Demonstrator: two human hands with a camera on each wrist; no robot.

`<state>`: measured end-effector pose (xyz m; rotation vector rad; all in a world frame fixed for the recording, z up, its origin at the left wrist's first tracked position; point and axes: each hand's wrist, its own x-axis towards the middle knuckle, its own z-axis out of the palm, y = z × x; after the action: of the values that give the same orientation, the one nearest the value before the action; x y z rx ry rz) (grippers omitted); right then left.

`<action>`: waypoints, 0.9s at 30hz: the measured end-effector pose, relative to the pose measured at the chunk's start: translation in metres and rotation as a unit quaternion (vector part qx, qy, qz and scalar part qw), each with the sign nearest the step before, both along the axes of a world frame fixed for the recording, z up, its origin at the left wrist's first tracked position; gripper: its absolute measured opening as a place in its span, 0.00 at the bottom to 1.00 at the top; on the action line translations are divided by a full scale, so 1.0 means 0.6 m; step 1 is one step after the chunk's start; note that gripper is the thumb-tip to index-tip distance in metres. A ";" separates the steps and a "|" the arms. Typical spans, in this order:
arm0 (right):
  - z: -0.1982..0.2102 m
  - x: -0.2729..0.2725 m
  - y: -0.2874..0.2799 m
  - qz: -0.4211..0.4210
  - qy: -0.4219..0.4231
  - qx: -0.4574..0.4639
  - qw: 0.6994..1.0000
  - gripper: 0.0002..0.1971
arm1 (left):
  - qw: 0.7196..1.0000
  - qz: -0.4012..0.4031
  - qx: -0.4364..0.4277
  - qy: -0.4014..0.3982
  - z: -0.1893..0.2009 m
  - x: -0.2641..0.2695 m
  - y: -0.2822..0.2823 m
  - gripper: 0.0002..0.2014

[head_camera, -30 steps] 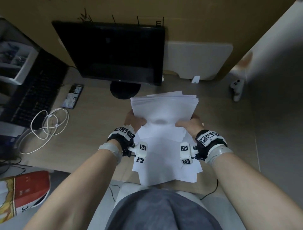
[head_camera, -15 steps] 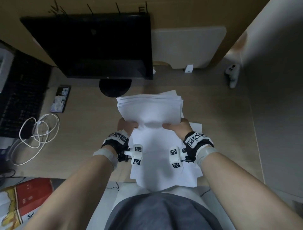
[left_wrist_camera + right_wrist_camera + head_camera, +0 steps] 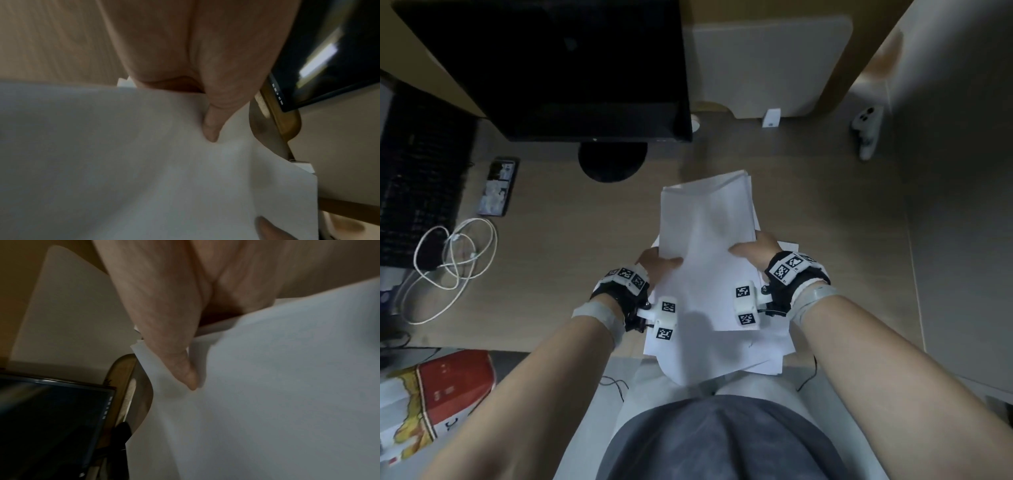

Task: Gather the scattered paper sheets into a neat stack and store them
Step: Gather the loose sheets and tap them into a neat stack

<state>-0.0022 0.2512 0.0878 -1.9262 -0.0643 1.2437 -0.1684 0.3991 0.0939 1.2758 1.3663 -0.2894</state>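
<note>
A loose stack of white paper sheets is held up over the wooden desk, its edges uneven. My left hand grips its left edge, thumb on top, as the left wrist view shows with the thumb pressed into the paper. My right hand grips the right edge, its thumb on the top sheet. The fingers of both hands are hidden beneath the stack. More white sheets lie fanned at the desk's front edge below the held stack.
A dark monitor on a round base stands behind the stack. A black keyboard, a phone and a coiled white cable lie at the left. A white controller lies far right; a red box is low left.
The held stack has turned from wide to lengthwise, and both hands came a little nearer to me. The head view has tilted down, so the monitor sits higher in frame.
</note>
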 end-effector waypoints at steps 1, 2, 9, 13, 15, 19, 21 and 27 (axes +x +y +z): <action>-0.007 -0.003 -0.008 0.020 -0.001 -0.011 1.000 0.13 | 1.000 -0.018 0.000 0.008 -0.004 -0.003 -0.009 0.41; -0.015 -0.008 -0.015 0.034 -0.005 -0.023 0.999 0.14 | 0.999 -0.029 0.002 0.025 -0.017 -0.010 -0.015 0.36; -0.077 -0.055 -0.048 0.080 -0.023 -0.083 0.993 0.18 | 0.992 -0.065 -0.044 0.097 -0.099 -0.069 -0.053 0.23; -0.101 -0.049 -0.037 0.019 -0.052 -0.082 0.995 0.18 | 0.991 -0.102 0.039 0.078 -0.116 -0.042 -0.034 0.23; -0.103 -0.037 -0.025 -0.037 -0.045 -0.076 0.995 0.17 | 0.989 -0.111 0.078 0.055 -0.111 -0.006 -0.010 0.23; -0.093 -0.019 -0.012 -0.087 -0.061 -0.083 0.991 0.15 | 0.979 -0.165 0.122 0.003 -0.089 0.073 0.038 0.22; -0.082 -0.022 -0.012 -0.104 -0.080 -0.088 0.987 0.16 | 0.979 -0.183 0.093 -0.002 -0.077 0.080 0.048 0.20; -0.031 -0.053 -0.006 -0.075 -0.080 -0.056 0.992 0.19 | 0.985 -0.172 -0.025 0.019 -0.056 0.025 0.047 0.29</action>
<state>-0.0340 0.2477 0.0692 -2.0833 0.0682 1.0110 -0.1535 0.4275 0.0601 1.4687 1.1571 -0.5853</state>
